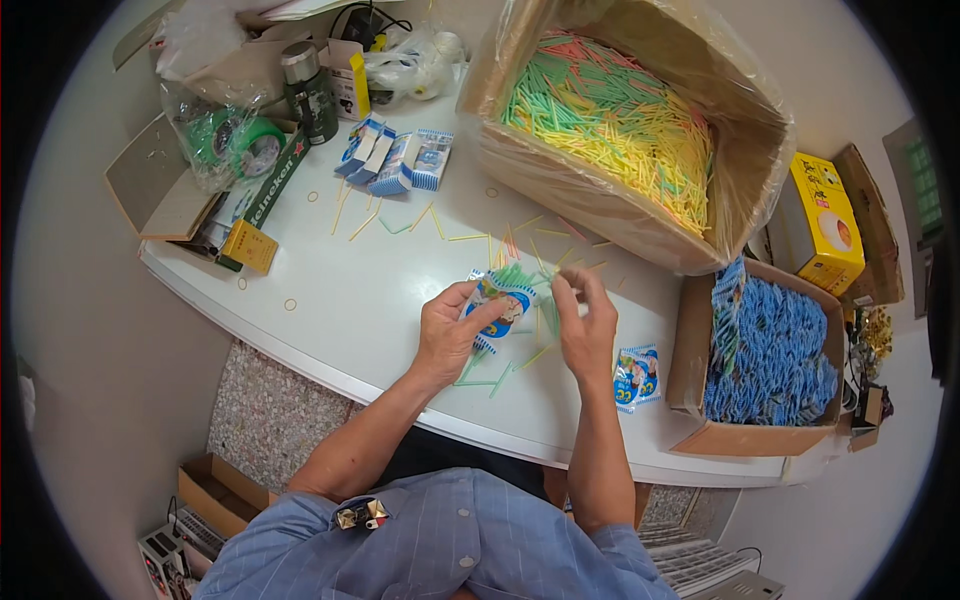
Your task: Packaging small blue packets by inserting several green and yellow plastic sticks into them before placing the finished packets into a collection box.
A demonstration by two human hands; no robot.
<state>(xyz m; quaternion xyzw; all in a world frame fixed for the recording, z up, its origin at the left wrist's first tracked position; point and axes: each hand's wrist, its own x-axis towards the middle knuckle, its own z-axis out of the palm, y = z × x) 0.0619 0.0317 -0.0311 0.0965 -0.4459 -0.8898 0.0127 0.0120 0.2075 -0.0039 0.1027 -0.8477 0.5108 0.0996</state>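
Note:
My left hand (446, 325) grips a small blue-and-white printed packet (512, 306), thumb across its front. Thin green sticks (511, 274) poke out of the packet's open top. Just to the right, my right hand (588, 325) has its fingers bent and drawn together, with a few green sticks (551, 316) at its fingertips. Its palm side is hidden from view. Loose green and yellow sticks lie scattered on the white table (340, 290) around both hands. Beside my right wrist rest blue-and-white packets (637, 376), lying flat and overlapping.
A large plastic-lined carton (620, 215) of pink, green and yellow sticks stands at the back. To the right, a cardboard box (760, 437) holds many blue packets. Folded blue-and-white boxes (400, 165), a dark flask (312, 95) and green tape rolls (258, 148) sit at the back left.

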